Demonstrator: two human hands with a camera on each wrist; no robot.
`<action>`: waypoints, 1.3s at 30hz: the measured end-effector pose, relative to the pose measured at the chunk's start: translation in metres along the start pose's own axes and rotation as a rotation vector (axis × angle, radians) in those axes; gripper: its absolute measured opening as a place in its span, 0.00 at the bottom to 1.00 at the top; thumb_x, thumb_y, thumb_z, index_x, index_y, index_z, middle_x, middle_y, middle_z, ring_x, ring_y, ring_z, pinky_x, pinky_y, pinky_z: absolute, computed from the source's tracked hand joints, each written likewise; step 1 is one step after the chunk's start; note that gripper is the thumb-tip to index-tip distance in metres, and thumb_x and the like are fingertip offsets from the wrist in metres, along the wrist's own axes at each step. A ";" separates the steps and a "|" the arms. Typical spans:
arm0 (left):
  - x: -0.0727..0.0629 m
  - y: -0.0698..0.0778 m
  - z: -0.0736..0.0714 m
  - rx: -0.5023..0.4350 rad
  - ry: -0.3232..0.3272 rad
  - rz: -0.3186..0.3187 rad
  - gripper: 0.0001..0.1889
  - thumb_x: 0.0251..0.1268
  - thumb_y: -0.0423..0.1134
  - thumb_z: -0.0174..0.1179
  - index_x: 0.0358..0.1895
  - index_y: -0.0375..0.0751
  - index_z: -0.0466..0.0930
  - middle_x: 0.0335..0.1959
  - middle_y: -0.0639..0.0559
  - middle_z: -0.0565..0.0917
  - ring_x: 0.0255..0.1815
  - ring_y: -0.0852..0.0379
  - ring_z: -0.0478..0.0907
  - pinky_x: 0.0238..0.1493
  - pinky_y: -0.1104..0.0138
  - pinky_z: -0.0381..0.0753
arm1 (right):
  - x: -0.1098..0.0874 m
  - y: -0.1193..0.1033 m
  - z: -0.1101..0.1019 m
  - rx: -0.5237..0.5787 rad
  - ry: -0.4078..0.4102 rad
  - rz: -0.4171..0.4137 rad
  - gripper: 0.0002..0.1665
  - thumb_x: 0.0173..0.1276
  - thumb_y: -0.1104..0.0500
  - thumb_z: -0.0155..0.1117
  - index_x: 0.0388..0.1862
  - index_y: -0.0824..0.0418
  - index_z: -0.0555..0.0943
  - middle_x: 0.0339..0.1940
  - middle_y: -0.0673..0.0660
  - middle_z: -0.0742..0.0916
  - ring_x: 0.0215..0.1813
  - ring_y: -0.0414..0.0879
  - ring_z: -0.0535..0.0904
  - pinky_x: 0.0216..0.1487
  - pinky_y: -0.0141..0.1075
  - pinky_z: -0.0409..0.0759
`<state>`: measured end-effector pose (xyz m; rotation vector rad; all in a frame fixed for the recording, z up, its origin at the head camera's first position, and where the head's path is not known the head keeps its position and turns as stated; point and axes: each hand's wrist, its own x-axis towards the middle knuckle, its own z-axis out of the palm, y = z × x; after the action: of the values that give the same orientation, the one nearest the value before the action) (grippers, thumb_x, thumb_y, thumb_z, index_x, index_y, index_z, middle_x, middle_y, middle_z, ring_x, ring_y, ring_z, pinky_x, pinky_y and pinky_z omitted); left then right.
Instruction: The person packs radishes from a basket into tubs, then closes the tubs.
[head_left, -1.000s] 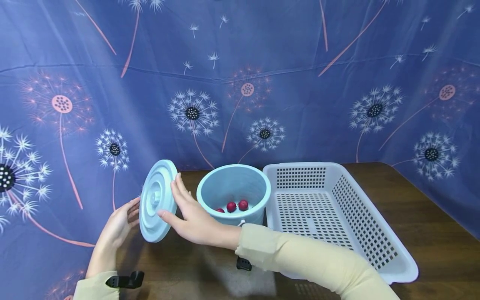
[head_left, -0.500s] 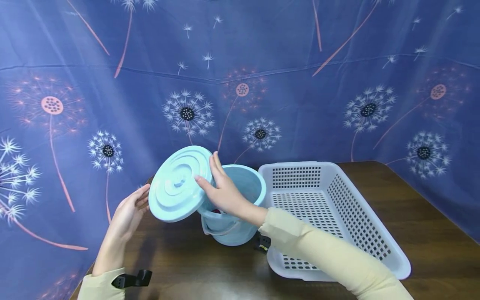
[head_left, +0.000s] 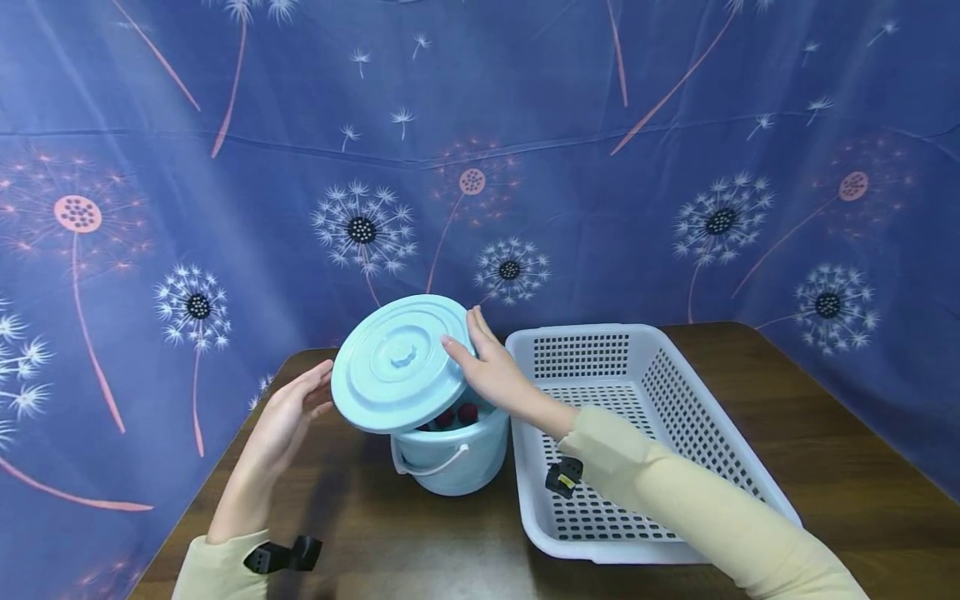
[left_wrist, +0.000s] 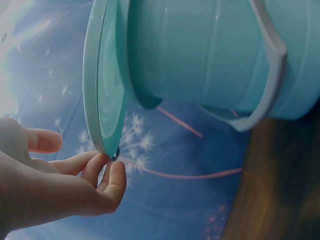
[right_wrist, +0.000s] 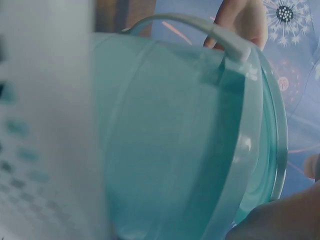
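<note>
A light blue bucket lid, with a knob in its middle, is tilted above the light blue bucket and covers most of its mouth. My right hand holds the lid's right edge, thumb on top. At the lid's left edge is my left hand. In the left wrist view its bent fingers meet the lid's rim while the thumb stays apart. Small round dark red fruits show through the front gap; the others are hidden. The bucket's white handle hangs down in front.
A white perforated plastic basket stands right beside the bucket, beneath my right forearm. Both stand on a dark wooden table. A blue dandelion-print cloth hangs behind the table.
Both hands have moved right with the lid, from left of the bucket to over its mouth. The lid has turned from nearly upright to a flatter tilt.
</note>
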<state>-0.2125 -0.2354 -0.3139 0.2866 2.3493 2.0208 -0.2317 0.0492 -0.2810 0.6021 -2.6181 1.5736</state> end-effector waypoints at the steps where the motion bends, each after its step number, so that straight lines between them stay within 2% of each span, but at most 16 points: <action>1: 0.001 0.001 0.003 0.012 -0.007 -0.003 0.31 0.77 0.51 0.30 0.73 0.32 0.44 0.72 0.40 0.54 0.67 0.59 0.60 0.63 0.66 0.62 | -0.001 0.002 -0.003 -0.002 0.002 0.009 0.43 0.72 0.38 0.42 0.76 0.55 0.40 0.77 0.49 0.40 0.77 0.45 0.36 0.75 0.47 0.41; 4: 0.005 0.002 0.011 0.022 -0.023 -0.005 0.30 0.77 0.48 0.30 0.73 0.32 0.44 0.75 0.40 0.49 0.73 0.49 0.50 0.68 0.55 0.55 | -0.005 0.008 -0.010 -0.015 0.001 0.051 0.43 0.73 0.38 0.41 0.76 0.55 0.40 0.77 0.49 0.41 0.77 0.46 0.35 0.75 0.49 0.40; 6: 0.007 0.003 0.016 0.030 -0.029 -0.001 0.29 0.77 0.46 0.30 0.73 0.32 0.44 0.75 0.41 0.48 0.75 0.47 0.45 0.70 0.50 0.51 | -0.006 0.011 -0.014 -0.023 -0.002 0.074 0.43 0.73 0.37 0.40 0.76 0.55 0.40 0.77 0.49 0.41 0.77 0.46 0.35 0.75 0.49 0.40; 11: 0.009 0.003 0.022 0.037 -0.017 -0.007 0.28 0.77 0.43 0.31 0.73 0.32 0.46 0.75 0.41 0.49 0.76 0.47 0.44 0.71 0.50 0.50 | -0.007 0.019 -0.018 -0.043 -0.001 0.133 0.43 0.73 0.37 0.39 0.76 0.57 0.42 0.78 0.51 0.43 0.77 0.47 0.37 0.75 0.49 0.41; 18: 0.007 0.002 0.025 0.065 -0.015 -0.026 0.27 0.77 0.43 0.33 0.72 0.33 0.49 0.74 0.39 0.52 0.75 0.46 0.46 0.72 0.50 0.48 | -0.008 0.029 -0.019 -0.009 0.002 0.204 0.42 0.73 0.37 0.39 0.75 0.59 0.46 0.78 0.52 0.49 0.77 0.47 0.41 0.75 0.45 0.42; 25: 0.004 -0.003 0.030 0.131 0.024 -0.042 0.27 0.75 0.45 0.40 0.72 0.38 0.54 0.73 0.40 0.57 0.74 0.44 0.51 0.72 0.47 0.47 | -0.016 0.037 -0.024 -0.003 -0.046 0.207 0.41 0.74 0.39 0.39 0.75 0.60 0.45 0.78 0.54 0.48 0.77 0.49 0.41 0.75 0.47 0.42; 29: 0.003 -0.005 0.034 0.164 0.060 -0.049 0.28 0.73 0.46 0.47 0.71 0.42 0.57 0.69 0.40 0.61 0.70 0.46 0.56 0.70 0.48 0.53 | -0.022 0.042 -0.027 0.003 -0.086 0.178 0.38 0.75 0.48 0.42 0.75 0.61 0.43 0.78 0.57 0.47 0.77 0.51 0.38 0.75 0.48 0.42; 33: 0.002 -0.008 0.036 0.172 0.066 -0.055 0.28 0.72 0.45 0.49 0.71 0.43 0.57 0.68 0.40 0.61 0.68 0.47 0.58 0.68 0.47 0.56 | -0.026 0.048 -0.027 0.006 -0.112 0.147 0.38 0.74 0.54 0.45 0.75 0.62 0.42 0.78 0.58 0.45 0.77 0.52 0.37 0.75 0.49 0.41; 39: 0.001 -0.013 0.039 0.160 0.049 -0.065 0.29 0.71 0.47 0.49 0.72 0.45 0.56 0.70 0.42 0.60 0.70 0.46 0.57 0.69 0.46 0.53 | -0.031 0.056 -0.029 -0.004 -0.124 0.116 0.39 0.75 0.51 0.45 0.76 0.58 0.41 0.78 0.55 0.44 0.78 0.50 0.37 0.74 0.50 0.41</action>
<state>-0.2096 -0.1986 -0.3323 0.1638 2.5198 1.8357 -0.2274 0.1068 -0.3214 0.5748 -2.7928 1.6115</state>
